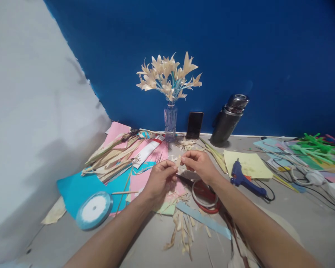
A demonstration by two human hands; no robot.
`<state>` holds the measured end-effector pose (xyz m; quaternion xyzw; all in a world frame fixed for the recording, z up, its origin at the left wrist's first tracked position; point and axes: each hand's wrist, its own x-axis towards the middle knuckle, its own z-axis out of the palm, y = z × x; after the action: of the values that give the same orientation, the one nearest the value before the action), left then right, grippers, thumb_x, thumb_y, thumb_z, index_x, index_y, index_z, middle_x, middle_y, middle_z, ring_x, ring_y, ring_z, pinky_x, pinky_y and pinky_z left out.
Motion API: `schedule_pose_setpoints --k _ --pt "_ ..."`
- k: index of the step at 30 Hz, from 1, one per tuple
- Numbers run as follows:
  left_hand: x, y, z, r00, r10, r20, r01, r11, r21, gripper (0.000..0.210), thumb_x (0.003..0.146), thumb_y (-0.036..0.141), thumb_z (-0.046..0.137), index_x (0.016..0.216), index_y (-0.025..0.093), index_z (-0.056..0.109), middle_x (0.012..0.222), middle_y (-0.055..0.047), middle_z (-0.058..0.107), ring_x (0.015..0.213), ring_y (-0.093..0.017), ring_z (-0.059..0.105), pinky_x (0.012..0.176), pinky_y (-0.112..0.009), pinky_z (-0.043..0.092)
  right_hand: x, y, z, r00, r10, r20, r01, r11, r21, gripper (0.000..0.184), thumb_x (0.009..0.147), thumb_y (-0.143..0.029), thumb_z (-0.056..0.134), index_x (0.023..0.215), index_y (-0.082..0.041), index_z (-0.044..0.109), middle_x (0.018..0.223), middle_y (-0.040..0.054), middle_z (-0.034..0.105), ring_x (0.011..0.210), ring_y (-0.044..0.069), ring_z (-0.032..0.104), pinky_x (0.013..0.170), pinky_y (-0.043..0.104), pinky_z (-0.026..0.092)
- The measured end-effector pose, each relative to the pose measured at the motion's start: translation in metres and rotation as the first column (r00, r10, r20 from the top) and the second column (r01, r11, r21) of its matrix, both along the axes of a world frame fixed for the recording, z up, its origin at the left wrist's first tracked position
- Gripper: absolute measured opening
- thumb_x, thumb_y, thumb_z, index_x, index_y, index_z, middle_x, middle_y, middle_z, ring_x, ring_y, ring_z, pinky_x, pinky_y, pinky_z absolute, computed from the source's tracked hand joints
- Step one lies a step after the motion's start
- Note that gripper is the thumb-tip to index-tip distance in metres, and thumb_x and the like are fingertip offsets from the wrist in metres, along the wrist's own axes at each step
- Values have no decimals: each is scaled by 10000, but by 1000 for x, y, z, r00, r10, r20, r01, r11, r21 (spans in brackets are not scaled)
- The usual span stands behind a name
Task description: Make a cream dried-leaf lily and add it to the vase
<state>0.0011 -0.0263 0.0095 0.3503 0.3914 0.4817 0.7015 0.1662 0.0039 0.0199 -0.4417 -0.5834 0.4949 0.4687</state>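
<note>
A small pale piece of dried husk point(178, 161) is pinched between my two hands above the middle of the table. My left hand point(162, 178) grips its lower left side with thumb and finger. My right hand point(199, 163) holds the upper right side, fingertips close to the left ones. The fingers partly hide the piece. Just below lies a dark-bladed tool with red loops, seemingly scissors point(185, 181), beside a white ring point(193, 193). A light blue ribbon strip point(202, 219) and husk scraps point(181, 230) lie nearer to me.
A blue ribbon spool point(108, 206) and long dried husks point(111, 158) are at left. Behind stand husk flowers in a clear bottle point(171, 121), a phone point(194, 125) and a dark flask point(227, 124). A glue gun point(247, 180), cables and green pipe cleaners point(318, 147) lie right.
</note>
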Motion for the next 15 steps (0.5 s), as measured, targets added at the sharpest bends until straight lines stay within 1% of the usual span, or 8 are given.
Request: schedule_pose_setpoints --k 2,5,8,11,15 --pt "-1 2 -3 1000 -20 7 20 1000 5 243 738 293 770 769 197 548 498 49 515 400 -93 442 402 -199 316 5 3 1 999 -35 -4 35 999 -8 303 755 -460 753 715 -164 700 663 18 659 515 97 466 502 245 363" --pt "-2 4 -8 1000 -14 10 14 1000 24 261 742 314 781 806 200 556 501 53 522 404 -92 444 411 -195 333 10 8 1 995 -101 -19 100 995 -16 322 729 -474 771 689 -163 696 639 21 654 499 96 442 482 248 336" --pt "-2 5 -10 999 -22 25 21 999 35 284 742 341 791 832 207 557 504 59 517 406 -102 455 401 -196 322 13 10 3 994 -109 -26 108 994 -28 331 709 -481 781 673 -164 693 615 18 645 492 97 436 471 245 321" --pt "-1 5 -10 999 -28 34 27 999 41 287 749 357 788 839 207 561 505 61 512 406 -101 451 400 -197 321 12 9 4 998 -58 -12 57 998 -37 337 719 -485 772 670 -162 687 635 24 655 505 98 459 480 242 330" --pt "0 4 -8 999 -15 32 14 999 35 293 728 340 809 816 186 576 552 53 530 439 -79 462 438 -189 353 8 3 2 996 86 -32 -88 992 -86 315 721 -455 780 794 -157 711 704 21 675 540 98 495 502 233 348"
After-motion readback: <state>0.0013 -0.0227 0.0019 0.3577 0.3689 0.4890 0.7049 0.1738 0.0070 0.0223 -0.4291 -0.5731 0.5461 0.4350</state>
